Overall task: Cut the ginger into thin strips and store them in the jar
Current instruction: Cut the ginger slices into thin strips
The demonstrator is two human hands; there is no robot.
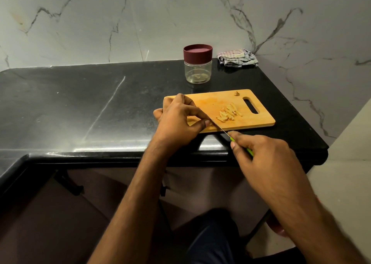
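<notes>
Nearest, the right hand (259,153) is wrapped around the green plastic handle of one small kitchen knife (230,137), whose thin blade runs up and to the left onto the board. Its tip meets the left hand (176,121), which sits at the near-left corner of the single rectangular wooden cutting board (259,121). That hand's thumb and fingers pinch down at the blade; whatever piece of ginger they pin is hidden under them, so its long axis cannot be told. The coming cut probably turns on this: the piece lies directly under the left fingertips, and the blade arrives from the right-hand side, close against them.

Just to the right of the blade lies one loose heap of pale yellow ginger strips (228,113), too many and too overlapped to count, mostly lying parallel. One small ginger scrap (237,93) sits at the board's far edge.

Farther back on the black stone counter (80,103) stands one clear plastic jar with a maroon lid (197,64), lid on, well apart from the strips. Beside it lies one crumpled checked cloth (237,58).
</notes>
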